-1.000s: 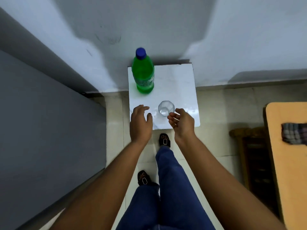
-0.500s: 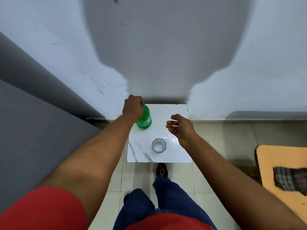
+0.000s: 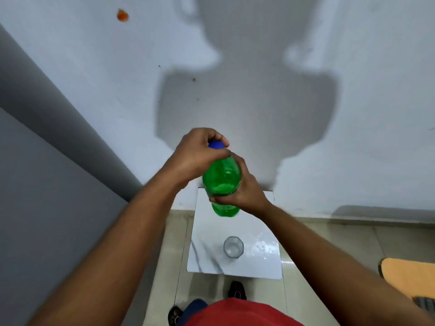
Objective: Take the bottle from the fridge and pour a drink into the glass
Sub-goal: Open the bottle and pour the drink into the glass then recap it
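Holding one translucent green plastic bottle [image 3: 221, 182] up in the air above the far end of the table, both hands are closed on it: the right hand [image 3: 244, 189] wraps around its rounded body from the right side, and the left hand [image 3: 196, 154] curls its fingers tightly over the single blue screw cap [image 3: 215, 145] at the top. Green liquid shows inside, and the bottle's smooth curved lower end pokes out beneath the right hand's fingers. Below it, one clear empty drinking glass [image 3: 233, 247] with a faceted, roughly octagonal rim stands upright near the front middle of the one small square white table [image 3: 259, 262], whose glossy top has grey marble-like veins. Two dark shoes [image 3: 237, 290] rest on the pale glossy tiled floor [image 3: 329, 243] under the table's near edge, with a red shirt [image 3: 235, 312] at the bottom. Behind stands a matt pale wall [image 3: 329, 67] bearing one small orange spot [image 3: 122, 15]; at the right edge sits one orange-topped surface [image 3: 409, 276]
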